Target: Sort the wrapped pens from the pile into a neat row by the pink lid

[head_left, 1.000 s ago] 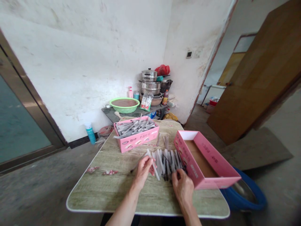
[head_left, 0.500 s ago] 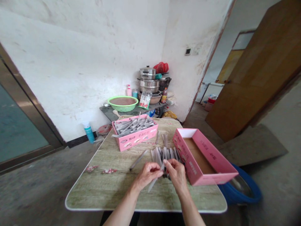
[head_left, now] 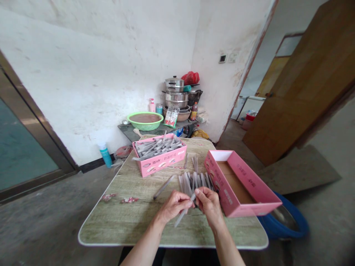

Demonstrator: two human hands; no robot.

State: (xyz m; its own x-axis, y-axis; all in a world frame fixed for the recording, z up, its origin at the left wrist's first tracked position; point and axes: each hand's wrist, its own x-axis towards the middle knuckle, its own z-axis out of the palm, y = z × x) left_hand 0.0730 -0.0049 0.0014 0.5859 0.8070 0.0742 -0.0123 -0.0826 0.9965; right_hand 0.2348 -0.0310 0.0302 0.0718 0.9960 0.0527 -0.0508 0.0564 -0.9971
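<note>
Between my two hands is a slim, translucent whitish pen, slanting with its lower end toward the table's front edge. My left hand pinches it near the middle with thumb and fingers. At its upper end, the thumb and fingertips of my right hand are closed on it. Just beyond lies a row of similar pens, some with dark ends, partly hidden by my hands. One loose pen rests to the left. A pink box behind it is heaped with such pens.
A second pink box, its brown bottom showing, stands at the right of the table. Behind the table are a green basin, steel pots and a bottle. A blue tub sits low at the right.
My right hand has shifted very slightly to the right along the pen's upper end. My left hand stays almost in place, and the boxes and row of pens are unchanged.
</note>
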